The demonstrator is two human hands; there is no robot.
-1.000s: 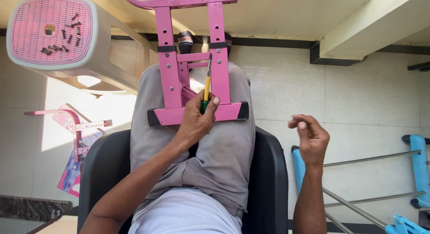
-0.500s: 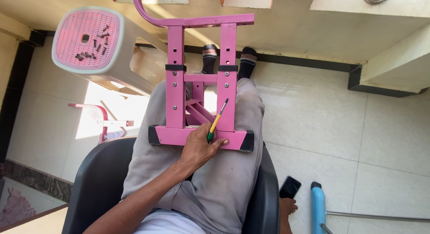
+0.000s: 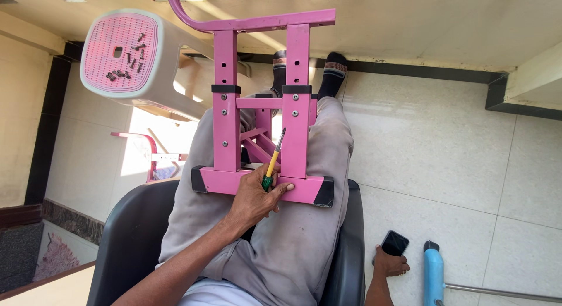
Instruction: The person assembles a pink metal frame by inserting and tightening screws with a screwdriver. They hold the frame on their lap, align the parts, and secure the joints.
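Observation:
A pink metal frame [image 3: 234, 124] with black end caps lies across my lap as I sit in a black chair [image 3: 129, 241]. My left hand [image 3: 254, 198] rests on the frame's bottom bar and grips a screwdriver [image 3: 273, 160] with a yellow and green handle, tip pointing up toward the frame's upright. My right hand [image 3: 389, 264] is down by the floor at the right of the chair, closed on a black phone [image 3: 395, 243].
A pink-topped plastic stool [image 3: 120, 54] at the upper left carries several loose screws. Another pink frame part [image 3: 149, 154] lies on the tiled floor left of my legs. A blue tube [image 3: 433, 274] with a metal rod lies at the lower right.
My right hand has dropped from chest height to the floor and taken hold of the phone. The view has shifted left. My left hand stays on the frame with the screwdriver.

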